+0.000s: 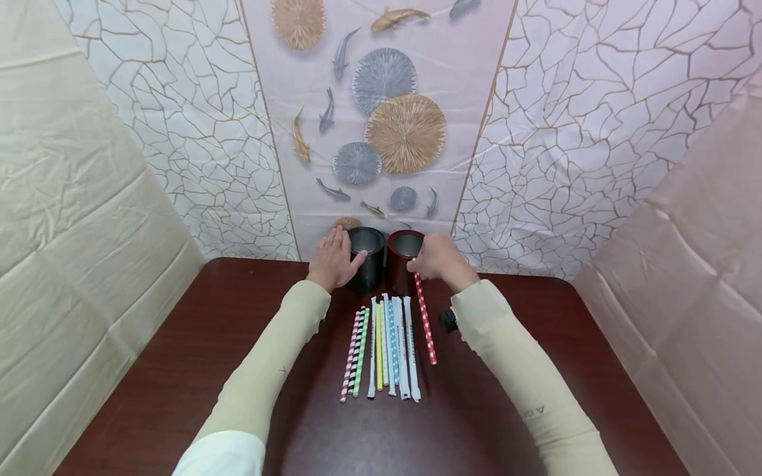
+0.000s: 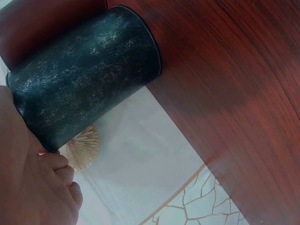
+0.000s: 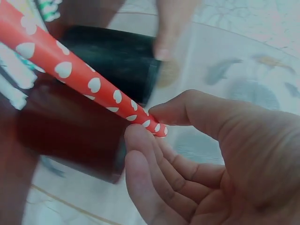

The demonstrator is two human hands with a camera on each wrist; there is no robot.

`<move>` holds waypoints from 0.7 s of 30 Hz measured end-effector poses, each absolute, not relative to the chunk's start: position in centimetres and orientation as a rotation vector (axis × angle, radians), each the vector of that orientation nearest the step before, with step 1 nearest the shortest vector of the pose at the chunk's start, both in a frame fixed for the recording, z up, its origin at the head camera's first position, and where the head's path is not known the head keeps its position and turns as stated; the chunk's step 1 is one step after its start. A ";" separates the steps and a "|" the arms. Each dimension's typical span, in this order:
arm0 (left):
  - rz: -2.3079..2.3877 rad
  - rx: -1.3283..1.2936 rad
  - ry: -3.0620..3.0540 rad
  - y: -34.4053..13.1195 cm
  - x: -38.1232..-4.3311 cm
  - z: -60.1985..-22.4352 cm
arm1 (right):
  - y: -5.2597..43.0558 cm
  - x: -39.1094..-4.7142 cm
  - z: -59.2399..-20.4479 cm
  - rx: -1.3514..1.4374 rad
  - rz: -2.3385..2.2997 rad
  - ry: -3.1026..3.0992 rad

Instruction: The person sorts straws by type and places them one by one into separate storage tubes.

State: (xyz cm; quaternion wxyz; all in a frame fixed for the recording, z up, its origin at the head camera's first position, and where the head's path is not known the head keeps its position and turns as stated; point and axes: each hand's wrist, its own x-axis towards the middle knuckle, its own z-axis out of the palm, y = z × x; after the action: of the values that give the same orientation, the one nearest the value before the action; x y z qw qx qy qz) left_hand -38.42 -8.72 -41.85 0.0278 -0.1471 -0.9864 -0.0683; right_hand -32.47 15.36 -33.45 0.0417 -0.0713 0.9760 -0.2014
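Observation:
My left hand holds a black cylindrical cup at its rim, thumb toward the opening; in the left wrist view its fingers curl by the rim. Touching that cup on its right is a dark red cup, upright with a grey inside. My right hand pinches the top end of a red straw with white hearts between thumb and fingertips. The straw slants down toward the table, in front of and beside the red cup.
Several straws lie side by side on the dark wooden table: striped ones, a yellow one and paper-wrapped ones. A small black object shows by the right wrist. A patterned cloth hangs behind the cups.

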 end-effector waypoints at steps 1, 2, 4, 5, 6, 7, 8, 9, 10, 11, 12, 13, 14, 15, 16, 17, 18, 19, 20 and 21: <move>-0.214 -0.455 -3.045 -8.7 -38.3 -41.8 | 15.2 -32.4 -32.7 -0.222 -0.617 3.000; -0.213 -0.455 -3.048 -8.7 -38.2 -41.8 | 15.1 -32.4 -32.0 -0.223 -0.621 3.016; -0.210 -0.452 -3.051 -8.8 -38.1 -41.7 | 14.9 -32.3 -30.6 -0.222 -0.652 3.037; -0.207 -0.450 -3.054 -8.8 -38.1 -41.7 | 14.8 -32.4 -29.8 -0.225 -0.673 3.046; -0.204 -0.450 -3.055 -8.8 -38.1 -41.7 | 14.7 -32.3 -29.0 -0.227 -0.689 3.062; -0.198 -0.452 -3.054 -8.8 -38.1 -41.7 | 14.7 -32.3 -28.2 -0.230 -0.724 3.073; -0.195 -0.452 -3.054 -8.8 -38.1 -41.7 | 14.7 -32.3 -27.5 -0.244 -0.749 3.087; -0.191 -0.452 -3.056 -8.8 -38.1 -41.7 | 14.7 -32.2 -26.7 -0.256 -0.775 3.101; -0.185 -0.453 -3.059 -8.7 -38.2 -41.7 | 14.7 -32.2 -26.0 -0.277 -0.796 3.128; -0.182 -0.455 -3.060 -8.7 -38.2 -41.7 | 14.7 -32.2 -25.4 -0.297 -0.817 3.160; -0.181 -0.457 -3.060 -8.7 -38.2 -41.7 | 14.6 -32.2 -24.8 -0.318 -0.833 3.198; -0.176 -0.458 -3.063 -8.8 -38.2 -41.6 | 14.6 -32.2 -24.3 -0.336 -0.858 3.231; -0.172 -0.458 -3.065 -8.7 -38.3 -41.6 | 14.6 -32.1 -23.8 -0.356 -0.884 3.268; -0.167 -0.459 -3.068 -8.7 -38.3 -41.6 | 14.5 -32.1 -23.4 -0.365 -0.916 3.302; -0.164 -0.460 -3.069 -8.7 -38.3 -41.6 | 14.4 -32.1 -23.0 -0.379 -0.946 3.338; -0.165 -0.461 -3.069 -8.8 -38.3 -41.5 | 14.3 -32.1 -22.6 -0.383 -0.985 3.361; -0.166 -0.462 -3.068 -8.8 -38.3 -41.5 | 14.2 -32.2 -22.4 -0.391 -1.027 3.377; -0.165 -0.461 -3.068 -8.7 -38.3 -41.5 | 14.1 -32.2 -22.2 -0.397 -1.073 3.392; -0.164 -0.461 -3.067 -8.7 -38.3 -41.6 | 14.0 -32.3 -22.0 -0.403 -1.119 3.404; -0.163 -0.461 -3.067 -8.7 -38.3 -41.6 | 13.9 -32.3 -21.9 -0.409 -1.164 3.417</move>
State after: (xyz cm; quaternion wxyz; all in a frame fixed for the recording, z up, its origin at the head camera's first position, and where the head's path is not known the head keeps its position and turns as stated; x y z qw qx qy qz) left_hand -38.33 -8.71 -41.59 0.0178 -0.1483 -0.9874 -0.0526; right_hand -32.30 13.87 -21.92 -0.2431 -0.1091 0.9123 -0.3109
